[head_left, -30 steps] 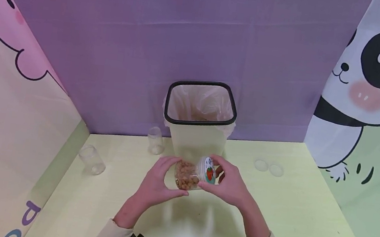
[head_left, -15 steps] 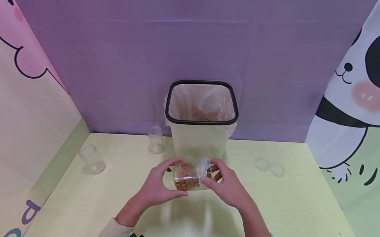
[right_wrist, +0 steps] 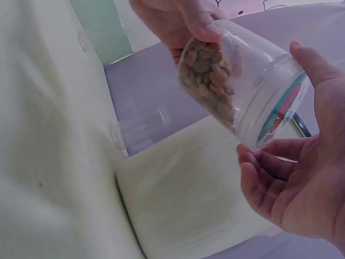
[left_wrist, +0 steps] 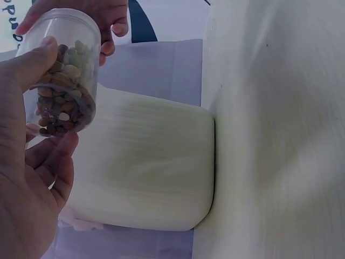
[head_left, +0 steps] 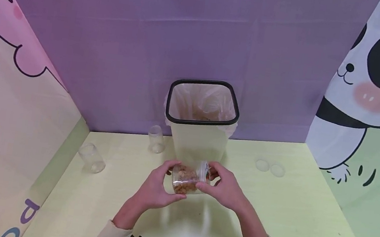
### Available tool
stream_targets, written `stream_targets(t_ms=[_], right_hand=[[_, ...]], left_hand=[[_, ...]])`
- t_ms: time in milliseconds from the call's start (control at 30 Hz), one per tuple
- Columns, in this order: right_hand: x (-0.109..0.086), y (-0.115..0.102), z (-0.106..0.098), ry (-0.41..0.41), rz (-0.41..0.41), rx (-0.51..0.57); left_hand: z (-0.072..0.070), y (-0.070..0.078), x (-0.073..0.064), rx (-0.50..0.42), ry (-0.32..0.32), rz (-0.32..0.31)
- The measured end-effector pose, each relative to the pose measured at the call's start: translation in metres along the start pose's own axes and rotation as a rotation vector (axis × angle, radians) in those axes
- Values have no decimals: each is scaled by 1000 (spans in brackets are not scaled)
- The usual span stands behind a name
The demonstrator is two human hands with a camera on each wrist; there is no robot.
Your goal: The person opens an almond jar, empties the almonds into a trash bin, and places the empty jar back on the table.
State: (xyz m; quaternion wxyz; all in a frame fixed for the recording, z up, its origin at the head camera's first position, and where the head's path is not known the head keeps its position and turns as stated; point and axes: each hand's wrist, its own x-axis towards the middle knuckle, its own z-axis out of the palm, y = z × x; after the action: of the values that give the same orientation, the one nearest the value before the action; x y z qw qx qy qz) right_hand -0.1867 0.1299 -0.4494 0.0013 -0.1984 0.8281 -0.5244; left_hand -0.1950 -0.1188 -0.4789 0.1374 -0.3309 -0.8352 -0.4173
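Both hands hold up a clear plastic jar (head_left: 185, 178), lying roughly on its side and partly filled with small brown pellets. My left hand (head_left: 156, 188) grips the jar's body near its base, thumb on one side and fingers on the other. At the opposite end, my right hand (head_left: 227, 186) pinches the rim of the lid (right_wrist: 281, 112), which has a green and red label. The lid is on the jar. In the left wrist view the pellets (left_wrist: 63, 91) gather toward the base.
A white trash bin (head_left: 197, 143) with a black rim and pink liner stands behind the jar. To its left are two clear containers, one near the bin (head_left: 156, 140) and one farther left (head_left: 92, 158). Two clear discs (head_left: 262, 165) lie on the pale table (head_left: 307, 214) at right.
The jar has tilted so that the lid's label, plain to see earlier in the head view, is now mostly turned away. Jar and hands have shifted slightly down, and the pellets have resettled.
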Motion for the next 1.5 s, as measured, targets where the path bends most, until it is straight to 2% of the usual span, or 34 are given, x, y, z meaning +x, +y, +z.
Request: stream_targets(t_ms=[233, 467, 667, 867, 1033, 1133, 1267, 1367, 1500], right_hand=[[-1, 10, 7, 22, -73, 8], [-3, 23, 12, 36, -167, 30], [-6, 36, 16, 36, -219, 55], [-12, 42, 20, 57, -305, 55], [-10, 39, 17, 62, -386, -10], [-7, 34, 13, 23, -379, -34], [-8, 30, 9, -27, -289, -51], [-9, 29, 9, -28, -236, -60], [-9, 29, 11, -47, -226, -42]], left_hand=[[-2, -1, -2, 27, -17, 5], [-2, -1, -1, -20, -79, -51], [0, -1, -2, -29, -102, -77], [2, -1, -2, -33, -120, -91], [3, -5, -4, -147, -155, -116], [3, -8, -8, -211, -169, -159], [2, -12, -12, -192, -163, -195], [1, -14, -12, -156, -140, -182], [1, -17, -15, -125, -81, -134]])
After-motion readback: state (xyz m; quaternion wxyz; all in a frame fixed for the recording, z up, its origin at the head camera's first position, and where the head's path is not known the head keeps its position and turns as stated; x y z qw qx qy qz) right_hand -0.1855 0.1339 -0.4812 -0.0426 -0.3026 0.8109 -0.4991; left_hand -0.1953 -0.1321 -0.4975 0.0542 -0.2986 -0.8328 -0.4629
